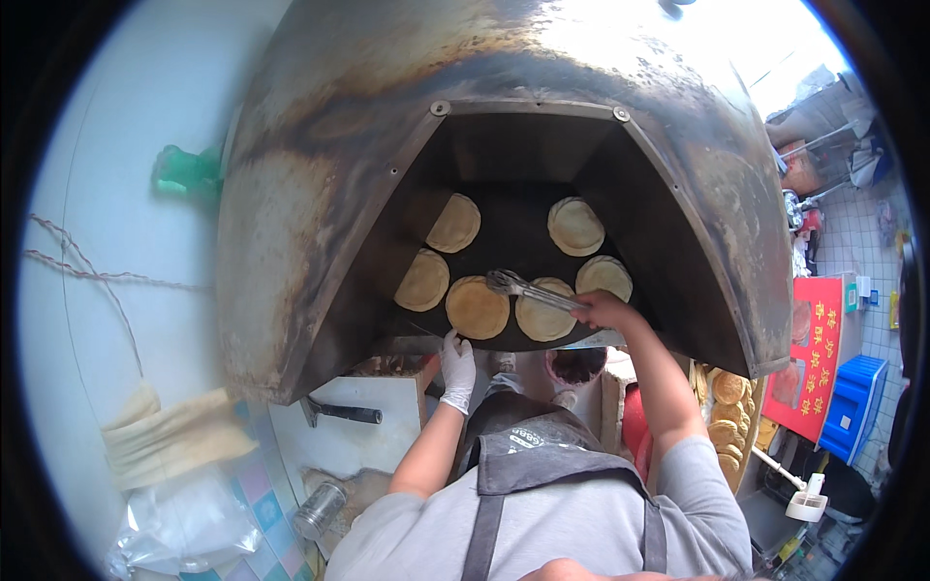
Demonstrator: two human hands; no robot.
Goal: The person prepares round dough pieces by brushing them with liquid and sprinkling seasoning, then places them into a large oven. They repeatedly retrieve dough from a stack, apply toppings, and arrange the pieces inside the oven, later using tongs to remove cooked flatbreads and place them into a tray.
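Several round flatbreads with crimped rims lie on the dark round baking plate [508,232] inside the metal oven's opening. My right hand [610,311], bare, grips metal tongs [541,293], which reach left over a front flatbread [545,319]. The tongs' tips are at the upper right edge of the browner front flatbread [476,309]. My left hand [457,369], in a white glove, is at the plate's front rim, fingertips at the lower edge of that browner flatbread; whether they touch it, I cannot tell. More flatbreads lie at the left [454,224] and right [576,226].
The oven's metal hood [290,218] surrounds the opening. A black-handled scraper [349,412] lies on a white surface at left, near a metal-lidded jar [320,510]. Baked flatbreads [729,388] fill a tray at right. A bucket [576,365] stands below the plate.
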